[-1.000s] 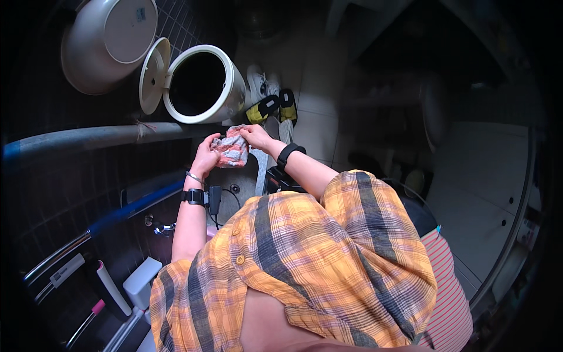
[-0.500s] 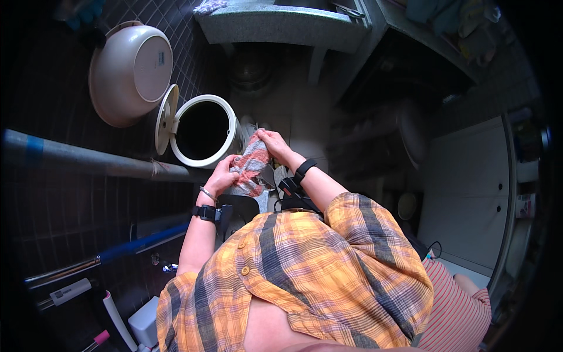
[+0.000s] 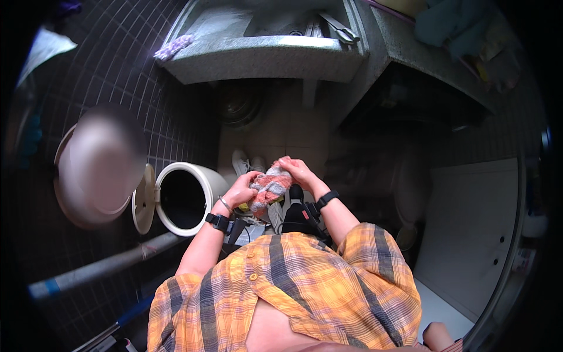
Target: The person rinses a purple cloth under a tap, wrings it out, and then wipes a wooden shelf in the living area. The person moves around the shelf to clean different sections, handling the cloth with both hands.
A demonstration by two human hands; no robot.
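Note:
My left hand and my right hand both grip a crumpled cloth in red-pink and pale grey, fingers closed on its two ends. It is held out in front of my body, above a pair of white shoes and other footwear on the floor, which it partly hides. Just left of my hands stands a cream bin with a dark interior, its round lid flipped open.
A stone sink with metal tongs lies ahead. An upturned cream basin leans by the tiled left wall, over a long pipe. A white cabinet is at right; a stone counter is at upper right.
My view has swung toward the sink, which has come into sight. The hands and cloth have shifted away from the pipe; the cloth was twisted and spread differently between them.

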